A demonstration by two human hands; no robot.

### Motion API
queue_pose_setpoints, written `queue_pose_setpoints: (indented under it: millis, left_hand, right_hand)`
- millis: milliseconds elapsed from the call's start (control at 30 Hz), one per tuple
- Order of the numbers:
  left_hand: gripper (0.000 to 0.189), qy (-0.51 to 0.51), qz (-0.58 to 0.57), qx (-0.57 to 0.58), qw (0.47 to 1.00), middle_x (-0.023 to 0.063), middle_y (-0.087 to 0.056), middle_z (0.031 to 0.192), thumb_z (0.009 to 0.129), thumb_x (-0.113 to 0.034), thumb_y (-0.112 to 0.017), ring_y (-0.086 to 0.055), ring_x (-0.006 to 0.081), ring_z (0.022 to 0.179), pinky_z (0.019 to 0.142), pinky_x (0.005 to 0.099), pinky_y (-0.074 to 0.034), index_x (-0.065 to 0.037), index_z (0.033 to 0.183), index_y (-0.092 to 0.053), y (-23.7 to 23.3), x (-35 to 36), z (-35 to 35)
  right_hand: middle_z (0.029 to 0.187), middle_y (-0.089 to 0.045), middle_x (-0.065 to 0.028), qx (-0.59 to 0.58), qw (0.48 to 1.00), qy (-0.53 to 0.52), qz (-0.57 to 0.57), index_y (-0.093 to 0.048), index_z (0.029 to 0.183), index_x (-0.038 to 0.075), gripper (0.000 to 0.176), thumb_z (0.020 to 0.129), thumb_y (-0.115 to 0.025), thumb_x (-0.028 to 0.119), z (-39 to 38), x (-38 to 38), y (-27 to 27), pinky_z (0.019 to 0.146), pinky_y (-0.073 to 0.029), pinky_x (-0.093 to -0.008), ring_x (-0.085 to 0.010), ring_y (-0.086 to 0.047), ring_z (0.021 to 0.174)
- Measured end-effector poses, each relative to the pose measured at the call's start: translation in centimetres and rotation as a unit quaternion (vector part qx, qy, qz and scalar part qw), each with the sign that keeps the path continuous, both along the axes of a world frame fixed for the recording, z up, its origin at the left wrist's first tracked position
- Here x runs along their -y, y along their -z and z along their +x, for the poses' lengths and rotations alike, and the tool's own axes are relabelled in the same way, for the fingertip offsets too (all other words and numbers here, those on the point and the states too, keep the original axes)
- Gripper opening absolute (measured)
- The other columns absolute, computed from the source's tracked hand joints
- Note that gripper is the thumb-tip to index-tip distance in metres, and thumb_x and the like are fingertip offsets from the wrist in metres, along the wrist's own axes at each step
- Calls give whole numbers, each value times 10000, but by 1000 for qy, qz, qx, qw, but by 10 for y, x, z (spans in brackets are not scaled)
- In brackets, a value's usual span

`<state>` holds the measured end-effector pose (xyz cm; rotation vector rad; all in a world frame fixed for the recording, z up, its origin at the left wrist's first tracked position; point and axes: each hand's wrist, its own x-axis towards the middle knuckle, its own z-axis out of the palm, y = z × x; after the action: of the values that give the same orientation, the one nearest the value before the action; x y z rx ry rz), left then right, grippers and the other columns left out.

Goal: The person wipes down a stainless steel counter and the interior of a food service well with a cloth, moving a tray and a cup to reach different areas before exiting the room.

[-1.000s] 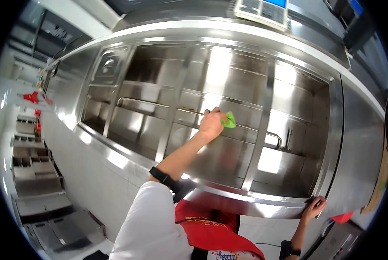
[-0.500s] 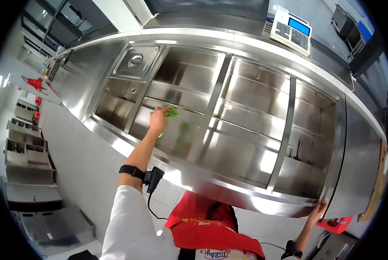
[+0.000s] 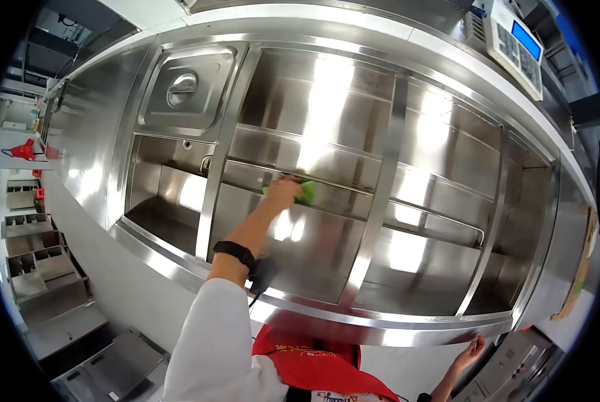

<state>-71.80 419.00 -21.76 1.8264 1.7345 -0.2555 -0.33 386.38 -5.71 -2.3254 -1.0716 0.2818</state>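
Note:
My left hand (image 3: pixel 284 190) is closed on a green cloth (image 3: pixel 306 191), part of which shows beyond the fingers. It reaches down into a steel well of the counter, at the thin metal rail (image 3: pixel 337 187) that crosses the well. My right hand (image 3: pixel 473 349) is low on the right, its fingers curled in, with nothing visible in them. The fingertips are right by the front edge of the steel counter (image 3: pixel 394 336).
A steel lid with a round handle (image 3: pixel 182 90) covers the back-left opening. Metal dividers (image 3: pixel 376 213) separate the wells. On the back ledge at right stands a device with a blue screen (image 3: pixel 516 48). A red apron (image 3: pixel 313 362) hangs in front of my body.
The view has moved closer over the counter and turned. My left hand with the green cloth has moved right and inward to the rail. My right hand has come off the counter's right corner.

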Motion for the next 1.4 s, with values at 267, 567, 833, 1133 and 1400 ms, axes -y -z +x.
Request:
queue_pose_setpoints:
  millis: [267,567,833,1133,1400]
  left_hand:
    - [252,-345,109,-297,884,74,-534,1171,883,-198,-462,-500,299,1083,882,399,-411,-117,1101,-559,60,-1,-81]
    - [311,-316,46,-268,909,150,-607,1042,887,-268,-473,-581,323,1020,818,423,-505,-48,1094,-545,78,-10,-81]
    - [409,81,26,64,994,192,-568,1076,668,-35,-619,-587,359,929,832,456,-489,-84,1073,-607,13,-7,113]
    - [263,226,-63,-143,962,146,-553,1191,790,-107,-591,-563,350,1044,841,414,-492,-157,1036,-665,-22,-28,52]
    - [376,-111,290,-93,946,118,-546,1107,693,-26,-624,-575,315,994,869,415,-479,-172,1038,-657,-24,-54,10]
  right_hand:
    - [1158,-545,-106,-21,1000,-1,-11,-494,1202,-16,287,942,-471,102,-32,24,6,934,-403,-309,-200,-506,1084]
    - [1182,-540,-117,22,998,45,-39,-484,1220,-22,296,953,-445,100,-30,88,-7,952,-392,-323,-215,-513,1072]
    - [1151,-547,-105,-56,998,-5,-9,-502,1178,-24,260,942,-453,72,-53,31,4,954,-393,-323,-206,-520,1060]
    - [1110,-569,-91,11,999,26,23,-531,1150,-20,239,925,-458,18,-6,71,-8,941,-415,-304,-183,-539,1023]
    - [1080,-565,-86,-31,998,33,42,-538,1110,-13,198,932,-462,30,-43,43,12,939,-426,-310,-179,-540,1016]
